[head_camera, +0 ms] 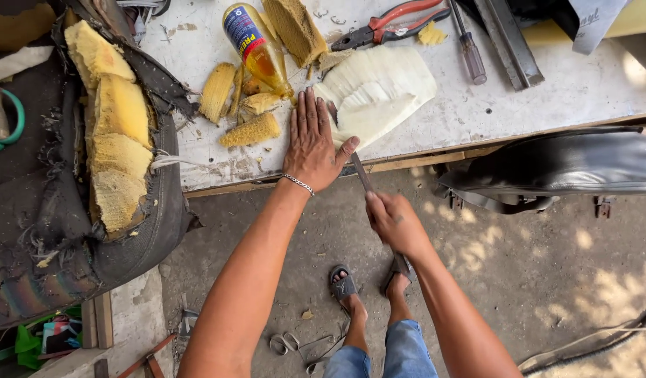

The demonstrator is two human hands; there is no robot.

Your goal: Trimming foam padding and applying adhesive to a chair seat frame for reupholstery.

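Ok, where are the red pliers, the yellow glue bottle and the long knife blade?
Red-handled metal pliers [389, 26]: head view, on the handles near the pivot.
Clear plastic bottle of yellow liquid [256, 52]: head view, on its body.
Long thin metal blade [360, 171]: head view, on the bare blade above the right hand [396, 222].

Bare arms, silver chain bracelet [298, 184] on left wrist, blue jeans [382, 353] w/ dark slide sandals [342, 283]

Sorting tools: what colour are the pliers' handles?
Red and black, on the pliers in the head view.
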